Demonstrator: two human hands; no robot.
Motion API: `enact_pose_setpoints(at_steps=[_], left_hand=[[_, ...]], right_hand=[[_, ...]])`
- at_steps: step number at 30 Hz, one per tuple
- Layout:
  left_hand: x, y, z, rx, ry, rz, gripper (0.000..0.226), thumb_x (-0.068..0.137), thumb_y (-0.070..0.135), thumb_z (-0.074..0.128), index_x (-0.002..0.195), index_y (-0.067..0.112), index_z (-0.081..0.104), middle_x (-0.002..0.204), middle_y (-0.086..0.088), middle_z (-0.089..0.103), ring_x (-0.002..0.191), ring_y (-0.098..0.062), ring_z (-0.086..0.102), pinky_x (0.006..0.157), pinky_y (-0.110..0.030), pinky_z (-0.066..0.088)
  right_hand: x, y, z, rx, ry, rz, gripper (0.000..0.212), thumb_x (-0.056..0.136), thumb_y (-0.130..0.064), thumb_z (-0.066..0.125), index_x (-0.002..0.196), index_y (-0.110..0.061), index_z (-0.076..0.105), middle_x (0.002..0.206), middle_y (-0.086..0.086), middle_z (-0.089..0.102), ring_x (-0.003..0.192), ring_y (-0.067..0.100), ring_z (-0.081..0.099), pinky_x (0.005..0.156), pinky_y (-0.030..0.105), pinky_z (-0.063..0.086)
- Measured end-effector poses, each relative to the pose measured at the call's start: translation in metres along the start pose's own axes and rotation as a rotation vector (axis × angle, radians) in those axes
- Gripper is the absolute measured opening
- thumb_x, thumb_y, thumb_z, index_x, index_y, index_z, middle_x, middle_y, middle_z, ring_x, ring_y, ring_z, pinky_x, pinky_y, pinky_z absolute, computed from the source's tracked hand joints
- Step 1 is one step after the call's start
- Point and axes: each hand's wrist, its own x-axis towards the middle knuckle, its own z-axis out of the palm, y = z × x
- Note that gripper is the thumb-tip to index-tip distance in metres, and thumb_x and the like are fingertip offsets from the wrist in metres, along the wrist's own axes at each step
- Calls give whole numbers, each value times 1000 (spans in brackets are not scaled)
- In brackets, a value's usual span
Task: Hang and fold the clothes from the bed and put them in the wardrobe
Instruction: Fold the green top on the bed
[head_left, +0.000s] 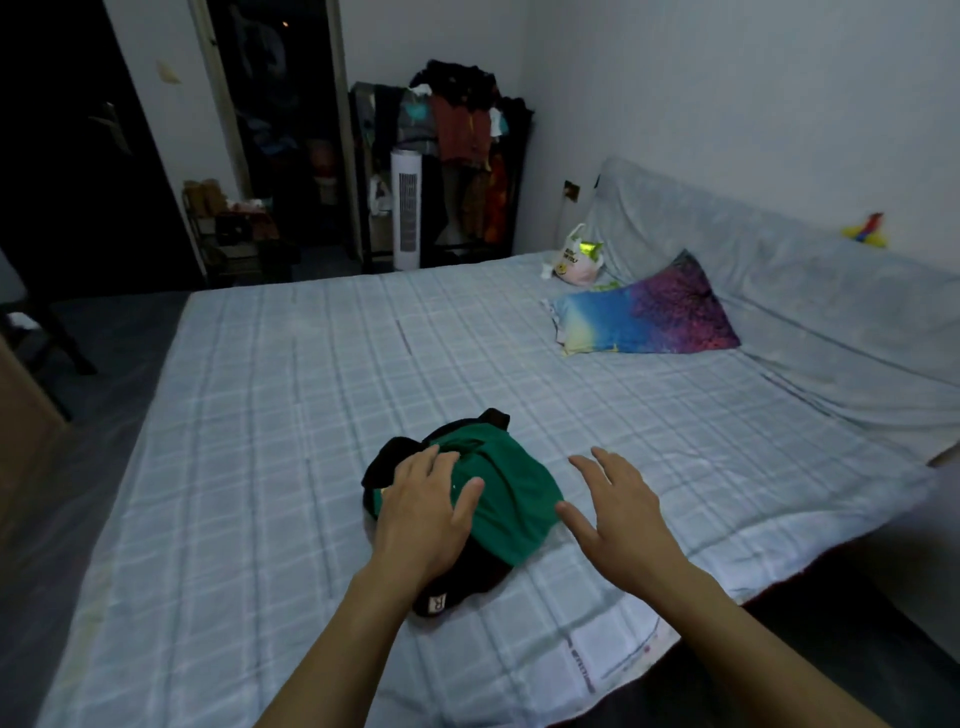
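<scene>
A green garment (511, 499) lies crumpled on top of a black garment (462, 577) near the front of the bed (291, 415), which has a pale checked sheet. My left hand (421, 512) rests flat on the green garment's left side, fingers spread and fairly straight. My right hand (618, 506) hovers just to the right of the pile, fingers spread, its thumb close to the green cloth's edge. It holds nothing. An open dark wardrobe (280, 124) stands at the back of the room.
A colourful pillow (649, 317) and a plastic bag (576, 257) lie near the headboard on the right. Behind the bed stand a clothes rack (457, 156) piled with garments, a white tower fan (406, 208) and a low shelf (234, 234). Dark floor runs along the left.
</scene>
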Motion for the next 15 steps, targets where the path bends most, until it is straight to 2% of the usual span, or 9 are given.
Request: enact_pose_setpoints(at_steps=[6,15], left_hand=[[54,-45,8,9,-67,-54,58,98,54,43,145,21,42,154,-2,38,142,-21,29,115,-41,31],[123,-59,42,61,-114,-111,58,97,52,48,145,21,41,151,1,40,140,-21,32,113,-42,34]], right_hand=[[51,2,27,-32,-80,38,66,97,-56,44,153,-28,25,163,4,18,151,23,13,121,41,15],[136,28,52,33,-153,14,65,97,-52,47,153,-27,26,162,4,19,150,23,15,120,39,17]])
